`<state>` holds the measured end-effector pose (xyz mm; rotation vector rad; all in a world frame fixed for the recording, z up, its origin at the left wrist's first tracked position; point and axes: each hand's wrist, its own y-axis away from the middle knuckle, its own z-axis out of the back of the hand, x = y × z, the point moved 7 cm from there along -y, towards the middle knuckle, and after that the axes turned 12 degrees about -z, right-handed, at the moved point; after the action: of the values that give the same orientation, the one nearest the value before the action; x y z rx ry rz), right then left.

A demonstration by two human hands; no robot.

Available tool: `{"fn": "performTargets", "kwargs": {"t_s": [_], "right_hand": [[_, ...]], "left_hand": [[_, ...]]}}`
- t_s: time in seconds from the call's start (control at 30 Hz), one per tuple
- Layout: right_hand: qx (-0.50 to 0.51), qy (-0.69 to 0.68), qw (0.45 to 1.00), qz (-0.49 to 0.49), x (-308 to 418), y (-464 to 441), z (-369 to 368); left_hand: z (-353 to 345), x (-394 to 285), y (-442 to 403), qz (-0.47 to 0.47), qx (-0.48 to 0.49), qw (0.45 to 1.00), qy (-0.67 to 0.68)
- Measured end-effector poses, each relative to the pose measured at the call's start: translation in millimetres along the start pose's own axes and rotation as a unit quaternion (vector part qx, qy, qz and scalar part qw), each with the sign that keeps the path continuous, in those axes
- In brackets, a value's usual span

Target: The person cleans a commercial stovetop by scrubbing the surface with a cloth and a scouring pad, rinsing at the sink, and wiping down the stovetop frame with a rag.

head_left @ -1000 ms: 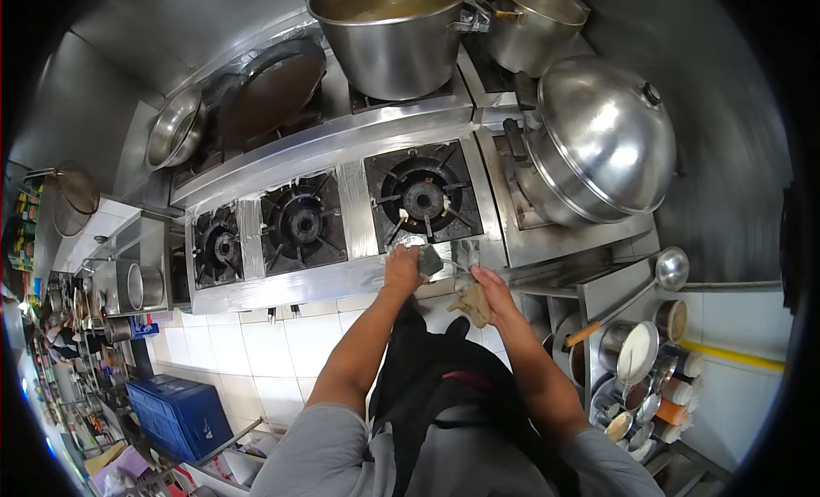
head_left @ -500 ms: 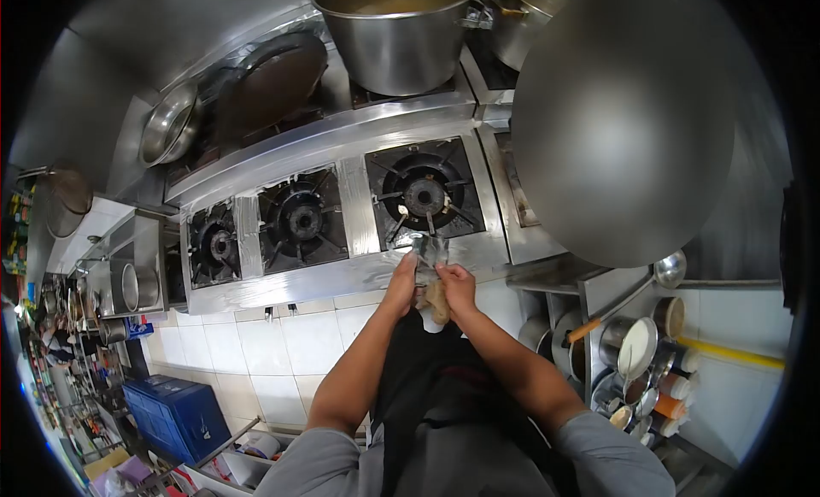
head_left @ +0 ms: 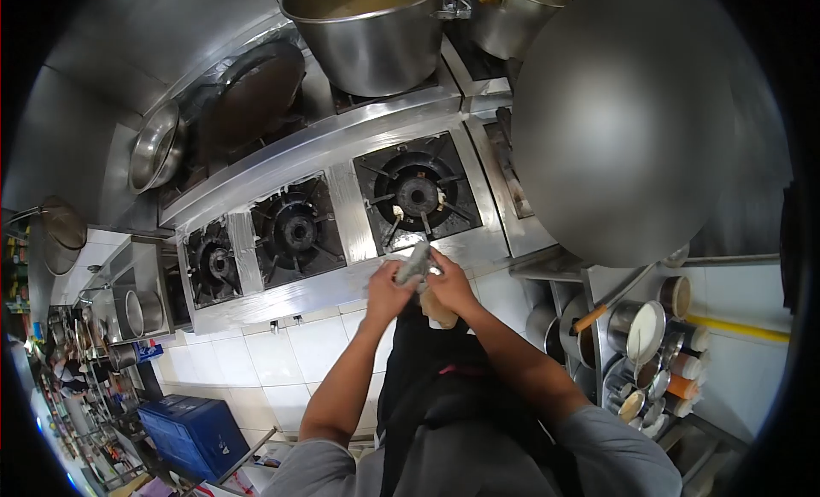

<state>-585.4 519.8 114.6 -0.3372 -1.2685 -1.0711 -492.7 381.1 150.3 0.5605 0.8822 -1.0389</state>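
My left hand (head_left: pixel 390 289) has its fingers closed on a grey-green scouring pad (head_left: pixel 414 264) in front of the nearest burner (head_left: pixel 418 196). Close beside it, my right hand (head_left: pixel 451 285) is closed on a tan cloth (head_left: pixel 437 311), which hangs below the fingers. The two hands nearly meet over the front edge of the steel stove (head_left: pixel 363 276). Fine detail between the fingertips is too small to tell.
Two more burners (head_left: pixel 298 230) lie to the left. A big stockpot (head_left: pixel 367 52) stands behind. A grey blurred oval covers the upper right. Sauce containers and a pot of white contents (head_left: pixel 642 333) are at the right. A blue crate (head_left: pixel 192 437) sits lower left.
My hands have come together from apart, the right moving left with the cloth. The view has turned slightly, and the blurred oval now hides the domed lid seen earlier.
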Motion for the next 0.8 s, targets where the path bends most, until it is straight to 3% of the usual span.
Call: {"fn": "performTargets", "kwargs": {"t_s": [0.07,0.1,0.17,0.27,0.3,0.33,0.37,0.4,0.47,0.5,0.53,0.57,0.63,0.67,0.73,0.77,0.8], "right_hand": [[0.145,-0.174,0.971,-0.08,-6.9,-9.5,-12.1],[0.187,-0.207,0.958,-0.065,4.9,-9.0,-11.7],[0.227,-0.206,0.949,-0.074,7.3,-12.7,-13.0],[0.252,-0.172,0.949,-0.083,10.2,-22.7,-9.0],[0.176,-0.131,0.974,-0.064,4.3,-31.6,2.5],[0.098,-0.088,0.99,-0.046,-3.4,-39.8,16.7],[0.055,-0.083,0.994,-0.037,-15.3,-47.2,35.3],[0.014,-0.077,0.997,-0.03,-31.2,-52.8,58.1],[-0.138,0.032,0.988,-0.065,-42.2,-49.0,123.3],[-0.189,0.097,0.974,-0.084,-46.4,-46.4,161.7],[-0.239,-0.006,0.958,-0.156,-64.5,-42.0,195.1],[-0.332,0.165,0.928,-0.043,-63.1,-34.1,234.4],[-0.422,0.251,0.871,-0.033,-87.1,-17.3,295.1],[-0.461,0.304,0.833,-0.014,-94.4,-9.0,314.4],[-0.444,0.292,0.835,-0.146,-110.4,2.5,334.5],[-0.455,0.307,0.829,-0.105,-118.4,3.1,338.5],[-0.454,0.304,0.83,-0.108,-122.3,0.1,338.9]], "left_hand": [[2.9,-13.4,-4.2,-0.126,-0.049,0.99,0.023],[0.4,-5.1,-5.4,-0.126,-0.051,0.991,0.018],[-18.3,20.0,-8.6,-0.072,0.031,0.983,0.166],[5.4,9.5,-41.3,-0.125,0.079,0.984,0.102],[19.8,18.9,-63.7,-0.091,0.059,0.993,0.055],[38.4,35.1,-94.1,-0.133,0.015,0.991,-0.013],[63.6,43.4,-123.6,-0.073,0.002,0.991,-0.108],[79.7,66.1,-158.5,-0.093,0.003,0.981,-0.168],[101.4,114.4,-216.6,-0.236,-0.038,0.931,-0.277],[102.5,138.2,-232.2,-0.234,-0.033,0.932,-0.275],[100.6,161.8,-244.0,-0.214,-0.008,0.929,-0.302],[97.2,179.2,-249.6,-0.195,0.017,0.924,-0.328],[79.4,177.3,-199.0,-0.226,-0.044,0.929,-0.29],[56.3,181.3,-153.2,-0.196,-0.003,0.92,-0.339],[10.2,188.8,-59.5,-0.146,0.088,0.884,-0.435],[1.5,166.4,-20.8,-0.147,0.104,0.887,-0.426],[6.5,145.3,-7.6,-0.199,0.178,0.906,-0.328]]}}
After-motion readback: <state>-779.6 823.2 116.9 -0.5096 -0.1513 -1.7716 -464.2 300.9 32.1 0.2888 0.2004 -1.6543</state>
